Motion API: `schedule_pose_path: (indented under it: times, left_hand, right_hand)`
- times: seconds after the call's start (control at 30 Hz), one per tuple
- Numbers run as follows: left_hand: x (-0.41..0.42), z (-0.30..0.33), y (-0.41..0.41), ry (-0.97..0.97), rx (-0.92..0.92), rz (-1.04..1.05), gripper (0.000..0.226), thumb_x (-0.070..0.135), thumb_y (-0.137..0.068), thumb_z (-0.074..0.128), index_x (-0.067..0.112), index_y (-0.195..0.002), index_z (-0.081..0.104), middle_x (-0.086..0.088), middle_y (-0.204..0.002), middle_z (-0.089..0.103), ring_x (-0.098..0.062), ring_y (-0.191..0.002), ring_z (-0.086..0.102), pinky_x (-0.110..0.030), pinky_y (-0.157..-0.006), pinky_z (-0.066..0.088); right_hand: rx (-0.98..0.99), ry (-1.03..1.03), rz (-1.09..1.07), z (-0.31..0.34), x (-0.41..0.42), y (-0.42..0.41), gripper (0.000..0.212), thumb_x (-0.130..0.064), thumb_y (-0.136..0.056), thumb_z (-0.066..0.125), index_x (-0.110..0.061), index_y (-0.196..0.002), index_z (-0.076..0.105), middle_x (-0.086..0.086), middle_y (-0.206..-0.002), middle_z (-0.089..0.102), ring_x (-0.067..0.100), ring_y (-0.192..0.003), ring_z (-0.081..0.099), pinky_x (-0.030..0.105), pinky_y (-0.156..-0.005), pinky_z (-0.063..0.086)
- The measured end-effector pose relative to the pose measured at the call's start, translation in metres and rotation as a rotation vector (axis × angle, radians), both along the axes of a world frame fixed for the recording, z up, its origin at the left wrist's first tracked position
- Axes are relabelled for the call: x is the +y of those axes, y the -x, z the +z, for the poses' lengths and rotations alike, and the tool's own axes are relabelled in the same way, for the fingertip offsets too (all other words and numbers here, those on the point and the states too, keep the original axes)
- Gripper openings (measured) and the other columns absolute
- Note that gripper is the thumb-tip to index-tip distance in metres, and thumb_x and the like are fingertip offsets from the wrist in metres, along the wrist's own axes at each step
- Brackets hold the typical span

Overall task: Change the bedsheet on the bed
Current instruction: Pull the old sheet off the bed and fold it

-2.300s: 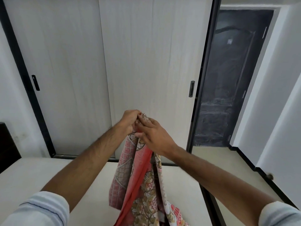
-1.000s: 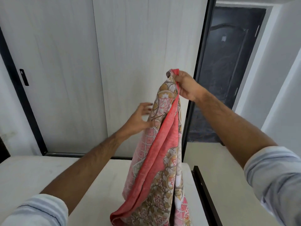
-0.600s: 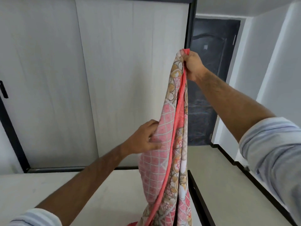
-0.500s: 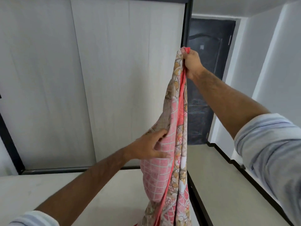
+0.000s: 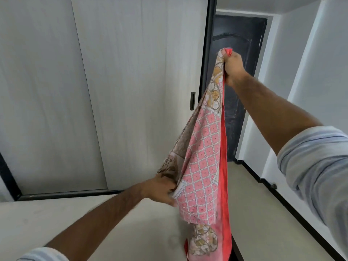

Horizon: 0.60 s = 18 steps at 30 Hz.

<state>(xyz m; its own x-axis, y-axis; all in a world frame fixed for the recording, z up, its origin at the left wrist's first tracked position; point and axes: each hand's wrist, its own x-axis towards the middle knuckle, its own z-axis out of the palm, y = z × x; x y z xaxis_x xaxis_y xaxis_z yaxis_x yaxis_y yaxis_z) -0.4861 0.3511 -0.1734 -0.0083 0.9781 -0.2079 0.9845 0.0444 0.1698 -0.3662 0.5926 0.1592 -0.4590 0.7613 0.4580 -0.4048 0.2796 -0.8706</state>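
A pink, red and gold patterned bedsheet (image 5: 203, 166) hangs in folds over the bare cream mattress (image 5: 75, 227). My right hand (image 5: 232, 67) grips its top corner high up, in front of the dark door. My left hand (image 5: 160, 189) is lower, at the sheet's left edge, and pinches the fabric there, pulling it out to the left. The sheet's bottom end reaches the right edge of the bed.
A pale sliding wardrobe (image 5: 122, 91) with black frame and handle (image 5: 192, 103) stands right behind the bed. A dark door (image 5: 239, 53) lies beyond it on the right. The beige floor (image 5: 263, 213) runs along the bed's right side, beside a white wall (image 5: 320, 72).
My left hand slid down the sheet's left edge and drew it outward. My right hand kept its high grip on the top corner. The view shifted slightly left.
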Motion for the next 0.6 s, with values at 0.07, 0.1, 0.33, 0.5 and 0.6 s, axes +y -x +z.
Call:
schedule_pose_path:
  times: [0.07,0.1,0.33,0.5,0.6]
  left_hand:
    - [-0.005,-0.007,0.01,-0.011,0.139,0.025,0.064,0.07,-0.086,0.051,0.023,-0.128,0.061,-0.002,-0.131,0.063,-0.024,-0.12,0.056,-0.042,-0.11,0.039]
    - [-0.008,-0.008,0.018,-0.061,0.225,0.051,0.063,0.067,-0.085,0.048,0.021,-0.127,0.061,-0.004,-0.128,0.064,-0.026,-0.119,0.057,-0.042,-0.109,0.04]
    - [-0.06,0.074,0.114,-0.748,0.562,0.329,0.05,0.016,-0.072,0.082,0.01,-0.113,0.054,-0.013,-0.088,0.075,-0.032,-0.076,0.073,-0.036,-0.077,0.055]
    - [-0.106,0.19,0.152,-0.912,0.683,0.554,0.082,0.018,-0.079,0.081,0.005,-0.15,0.042,-0.015,-0.076,0.075,-0.029,-0.067,0.072,-0.05,-0.101,0.039]
    - [-0.122,0.253,0.16,-0.9,0.855,0.574,0.045,0.017,-0.083,0.078,0.009,-0.125,0.062,-0.015,-0.081,0.075,-0.029,-0.074,0.073,-0.054,-0.103,0.036]
  right_hand:
    - [-0.019,-0.006,-0.032,-0.002,0.007,-0.002,0.028,-0.016,-0.106,0.043,-0.01,-0.082,0.055,0.002,-0.077,0.057,0.012,-0.067,0.061,0.032,-0.068,0.059]
    - [-0.028,-0.006,-0.054,-0.005,0.013,-0.003,0.029,-0.015,-0.106,0.042,-0.01,-0.079,0.053,0.002,-0.076,0.055,0.013,-0.067,0.059,0.031,-0.068,0.058]
    - [-0.1,-0.024,-0.246,-0.022,0.057,-0.018,0.032,-0.006,-0.097,0.037,-0.017,-0.073,0.055,-0.002,-0.071,0.051,0.006,-0.062,0.052,0.022,-0.062,0.051]
    - [-0.076,-0.061,-0.255,-0.017,0.069,-0.008,0.031,-0.011,-0.095,0.036,-0.02,-0.075,0.057,-0.003,-0.073,0.054,0.01,-0.07,0.053,0.031,-0.075,0.049]
    - [-0.069,-0.106,-0.285,-0.007,0.072,0.003,0.029,-0.018,-0.097,0.039,-0.02,-0.078,0.06,-0.002,-0.078,0.059,0.014,-0.078,0.06,0.036,-0.083,0.054]
